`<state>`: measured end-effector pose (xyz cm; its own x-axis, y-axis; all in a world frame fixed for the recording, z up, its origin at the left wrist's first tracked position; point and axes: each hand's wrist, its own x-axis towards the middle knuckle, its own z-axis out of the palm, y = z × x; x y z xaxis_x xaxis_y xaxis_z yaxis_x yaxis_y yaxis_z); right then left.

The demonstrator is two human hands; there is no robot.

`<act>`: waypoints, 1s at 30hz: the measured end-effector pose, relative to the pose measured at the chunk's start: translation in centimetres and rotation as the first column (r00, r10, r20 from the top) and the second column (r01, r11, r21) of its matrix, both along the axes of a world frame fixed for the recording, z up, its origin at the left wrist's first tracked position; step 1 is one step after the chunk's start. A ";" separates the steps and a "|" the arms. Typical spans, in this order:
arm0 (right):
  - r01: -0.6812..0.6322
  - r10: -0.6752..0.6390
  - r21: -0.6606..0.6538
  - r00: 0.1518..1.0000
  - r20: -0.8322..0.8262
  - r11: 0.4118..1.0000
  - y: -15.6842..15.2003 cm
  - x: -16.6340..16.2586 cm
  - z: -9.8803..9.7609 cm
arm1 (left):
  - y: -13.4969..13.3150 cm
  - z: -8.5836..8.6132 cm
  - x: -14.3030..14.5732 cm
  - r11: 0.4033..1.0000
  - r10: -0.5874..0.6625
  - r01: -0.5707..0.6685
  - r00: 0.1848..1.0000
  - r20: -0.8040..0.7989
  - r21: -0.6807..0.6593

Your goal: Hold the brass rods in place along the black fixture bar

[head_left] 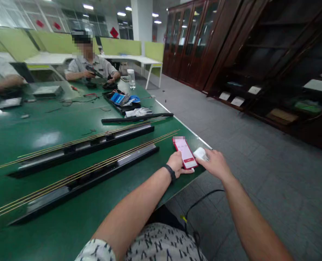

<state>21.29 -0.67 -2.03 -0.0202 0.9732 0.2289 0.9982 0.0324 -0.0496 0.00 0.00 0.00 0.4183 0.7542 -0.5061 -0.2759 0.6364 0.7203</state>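
Green table (144,174) here, and at its near corner a red-edged phone (185,154), gripped low by the left hand (177,163); the right hand (216,164) has its fingers round a white case (200,153) just alongside.

A green table (79,214) carries black bars (95,177), a tray (113,105).

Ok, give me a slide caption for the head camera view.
Left hand on a red-edged phone, right hand on a white object beside it, near the green table's edge.
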 end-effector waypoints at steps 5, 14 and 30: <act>0.037 -0.036 -0.031 0.999 0.024 0.999 1.0 0.2 -0.1 | 1.2 0.0 0.6 1.000 -0.017 0.017 0.998 -0.053 -0.006; 0.060 -0.057 -0.086 0.998 0.034 0.995 2.9 0.8 0.6 | 3.6 -0.8 1.2 0.989 -0.044 0.105 0.872 -0.487 0.099; 0.054 -0.051 -0.112 0.998 0.031 0.992 3.5 1.2 0.6 | 2.5 -1.1 -0.3 0.889 0.010 0.318 0.705 -0.709 0.330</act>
<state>22.49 2.86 -1.39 0.0268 0.9927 0.1177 0.9995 -0.0244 -0.0220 -0.27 2.48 -1.11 0.2144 0.9066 -0.3636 0.4645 0.2328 0.8544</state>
